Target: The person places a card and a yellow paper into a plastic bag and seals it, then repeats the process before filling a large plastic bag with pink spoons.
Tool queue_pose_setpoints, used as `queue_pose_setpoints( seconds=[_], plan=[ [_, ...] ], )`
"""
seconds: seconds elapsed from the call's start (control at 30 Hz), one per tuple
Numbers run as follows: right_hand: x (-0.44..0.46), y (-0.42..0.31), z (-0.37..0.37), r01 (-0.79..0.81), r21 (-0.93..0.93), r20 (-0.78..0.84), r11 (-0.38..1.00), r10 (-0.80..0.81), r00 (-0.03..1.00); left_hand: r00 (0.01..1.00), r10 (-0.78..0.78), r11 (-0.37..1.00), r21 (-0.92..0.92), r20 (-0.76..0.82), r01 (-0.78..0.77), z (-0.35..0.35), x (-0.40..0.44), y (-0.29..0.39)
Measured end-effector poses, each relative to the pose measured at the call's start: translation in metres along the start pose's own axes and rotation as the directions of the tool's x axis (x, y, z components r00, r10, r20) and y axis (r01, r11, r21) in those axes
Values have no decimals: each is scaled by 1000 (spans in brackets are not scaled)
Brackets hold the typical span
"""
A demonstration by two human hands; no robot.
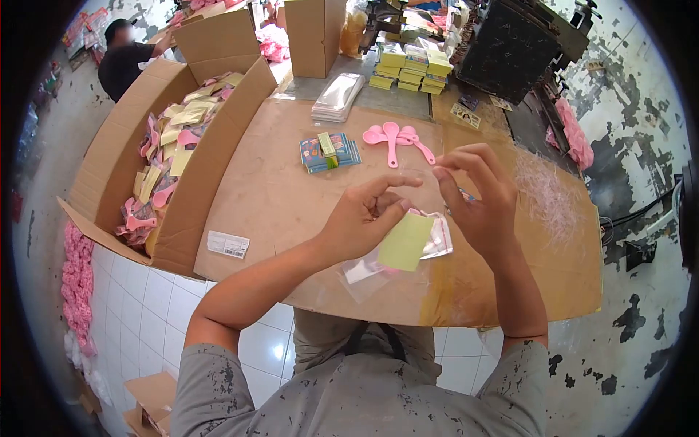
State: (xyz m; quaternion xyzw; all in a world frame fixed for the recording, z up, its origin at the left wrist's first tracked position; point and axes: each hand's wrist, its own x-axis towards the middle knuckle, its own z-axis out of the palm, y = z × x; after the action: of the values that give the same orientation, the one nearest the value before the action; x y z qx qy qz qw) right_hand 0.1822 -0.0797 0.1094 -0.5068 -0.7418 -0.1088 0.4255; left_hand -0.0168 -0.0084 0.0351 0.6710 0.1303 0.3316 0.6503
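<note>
My left hand (375, 211) holds a yellow-green card (405, 243) between thumb and fingers, over the near part of the table. To its right, my right hand (477, 189) is raised with thumb and forefinger pinched near the edge of what looks like clear plastic; what they grip is too small to tell. Clear plastic bags (362, 275) lie beneath the card. Beyond my hands are pink spoons (392, 142) and a banded stack of blue cards (329, 152). A pile of flat clear bags (338, 98) sits farther back.
A large open carton (207, 138) of packed pink spoons and cards stands at the left. Stacks of yellow-edged cards (411, 65) and a black machine (510, 47) are at the back. Plastic strips (550, 193) lie right. Another person (122, 65) is at the back left.
</note>
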Motion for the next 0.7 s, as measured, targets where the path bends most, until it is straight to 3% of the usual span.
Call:
queue_pose_setpoints(
  seconds=[0.03,0.13,0.23,0.43,0.53,0.63,0.67,0.7],
  plan=[
    [0,2,2,91,-93,-67,992,-97,993,1000,-4,1000,-9,-10,4,0,0,0],
    [3,-10,6,274,-303,104,913,-254,962,998,21,991,132,-55,-14,1,-3,-5],
    [-1,-7,14,326,-403,140,855,-295,945,998,61,927,373,-29,-46,2,-4,1],
    [-5,1,28,338,-460,266,821,-236,935,990,135,852,507,32,-132,3,-3,-7],
    [-1,23,22,228,-370,98,901,-206,974,997,24,835,547,67,-57,1,1,5],
    [-4,53,-18,-267,-49,85,962,270,959,1000,16,951,309,15,-20,-2,0,-8],
    [-7,61,-41,-461,243,237,853,409,881,1000,-27,969,245,-9,28,-3,1,-8],
    [-13,71,-67,-631,471,420,616,473,775,997,-73,981,178,-30,78,-4,2,-8]
  ],
)
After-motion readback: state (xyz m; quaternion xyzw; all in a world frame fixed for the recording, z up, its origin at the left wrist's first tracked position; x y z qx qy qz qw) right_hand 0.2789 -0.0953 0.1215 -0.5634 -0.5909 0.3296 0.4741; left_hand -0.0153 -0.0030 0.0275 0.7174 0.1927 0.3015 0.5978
